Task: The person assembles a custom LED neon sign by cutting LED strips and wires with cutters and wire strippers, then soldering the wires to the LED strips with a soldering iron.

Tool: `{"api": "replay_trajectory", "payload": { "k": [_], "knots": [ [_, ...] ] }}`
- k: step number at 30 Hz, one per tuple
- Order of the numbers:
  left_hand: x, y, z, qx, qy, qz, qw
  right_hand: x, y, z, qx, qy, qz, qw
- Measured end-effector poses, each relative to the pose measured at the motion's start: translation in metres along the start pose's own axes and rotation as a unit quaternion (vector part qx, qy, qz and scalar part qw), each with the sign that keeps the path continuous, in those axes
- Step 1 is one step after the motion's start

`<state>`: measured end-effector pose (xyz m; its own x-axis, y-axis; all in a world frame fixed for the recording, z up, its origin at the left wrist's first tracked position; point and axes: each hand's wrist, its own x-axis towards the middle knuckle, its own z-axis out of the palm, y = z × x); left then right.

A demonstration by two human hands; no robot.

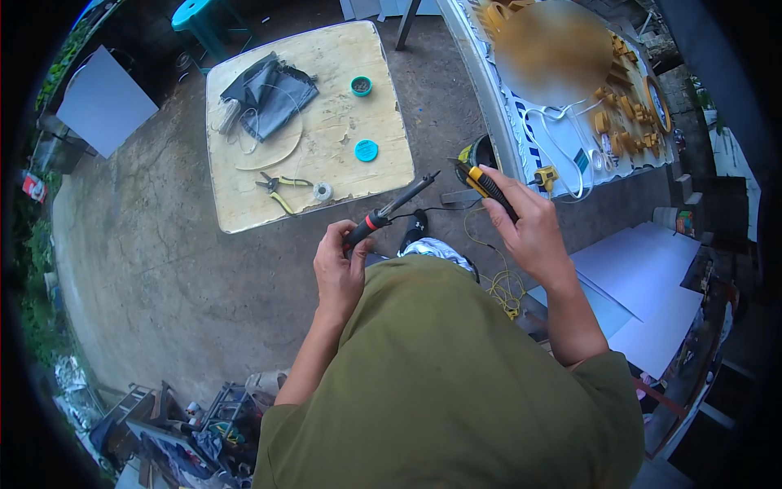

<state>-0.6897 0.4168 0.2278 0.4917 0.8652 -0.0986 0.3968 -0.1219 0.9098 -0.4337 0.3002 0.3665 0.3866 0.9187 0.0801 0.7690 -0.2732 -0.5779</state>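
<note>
In the head view, clock directions run from the middle of the picture. The left hand (pixel 340 265), at 8 o'clock, has its fingers curled round the black handle of a soldering iron (pixel 376 220) with a red band; the grip is closed, and the iron's tip points between 1 and 2 o'clock. Near 3 o'clock, the right hand (pixel 525 224) is wrapped round a yellow-and-black utility knife (pixel 486 188), its front end aimed between 10 and 11, just apart from the iron's tip.

On the worn wooden table (pixel 326 49), near 12 o'clock, a round teal tub (pixel 361 94) stands uncovered, with dark brownish contents too small to identify. Its matching lid (pixel 366 151) lies apart from it, at the tub's 6 o'clock. At 10, yellow-handled pliers (pixel 284 180) lie just beside a small wire spool (pixel 324 197); at 11, grey cloth (pixel 277 102) lies bunched with pale strands.

Between 1 and 2 o'clock, beyond the knife, stands a dark bucket (pixel 467 154) with a yellow band; its shadowed inside cannot be made out. At 4, yellow cord (pixel 507 292) lies tangled on the floor.
</note>
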Motion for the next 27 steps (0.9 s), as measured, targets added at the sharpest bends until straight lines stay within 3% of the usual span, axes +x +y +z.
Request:
{"api": "replay_trajectory", "payload": {
  "k": [7, 27],
  "knots": [
    [0.01, -0.01, 0.0, 0.093, 0.009, 0.15, 0.984, -0.003, -0.007, -0.011, 0.065, -0.024, 0.034, 0.997],
    [0.01, -0.018, 0.008, 0.044, 0.035, 0.131, 0.99, -0.007, -0.01, -0.011, 0.081, -0.055, 0.046, 0.994]
  ]
}}
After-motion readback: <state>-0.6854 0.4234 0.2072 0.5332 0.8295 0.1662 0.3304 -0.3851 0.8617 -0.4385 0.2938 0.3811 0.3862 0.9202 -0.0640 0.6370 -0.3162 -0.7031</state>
